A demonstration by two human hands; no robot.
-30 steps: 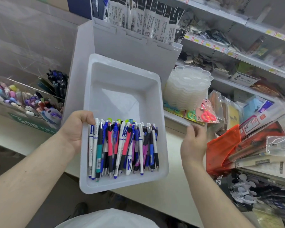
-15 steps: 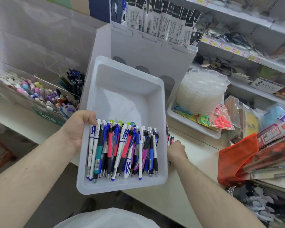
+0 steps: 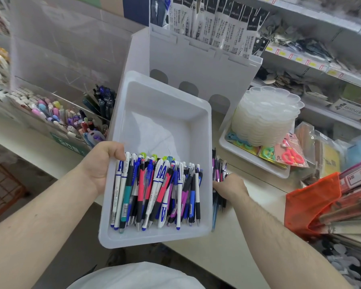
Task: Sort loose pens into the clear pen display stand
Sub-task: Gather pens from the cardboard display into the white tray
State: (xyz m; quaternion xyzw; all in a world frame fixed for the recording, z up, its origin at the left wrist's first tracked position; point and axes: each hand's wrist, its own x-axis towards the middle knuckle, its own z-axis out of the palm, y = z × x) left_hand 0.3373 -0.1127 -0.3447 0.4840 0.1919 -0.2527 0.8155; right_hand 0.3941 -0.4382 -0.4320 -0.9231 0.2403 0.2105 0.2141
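My left hand (image 3: 101, 163) grips the left rim of a white plastic tray (image 3: 161, 113) held above the counter edge, thumb inside. Several loose pens (image 3: 154, 190), white, blue, red, teal and purple, lie heaped in the tray's near end. My right hand (image 3: 229, 187) is down on the counter just right of the tray, fingers curled round a bunch of pens (image 3: 218, 170) that lie there; the tray hides part of them. The clear pen display stand (image 3: 56, 115) sits at the left on the counter, with several pens standing in its compartments.
A white box display (image 3: 196, 65) with packaged refills stands behind the tray. To the right are a white tray with stacked clear palettes (image 3: 265, 115), scissors packs (image 3: 288, 155) and an orange pouch (image 3: 313, 205). Stocked shelves fill the upper right. An orange wire basket (image 3: 2, 184) sits at the lower left.
My right hand dropped from mid-air down to the counter beside the tray and closed on the bunch of pens there. The left hand kept holding the tray.
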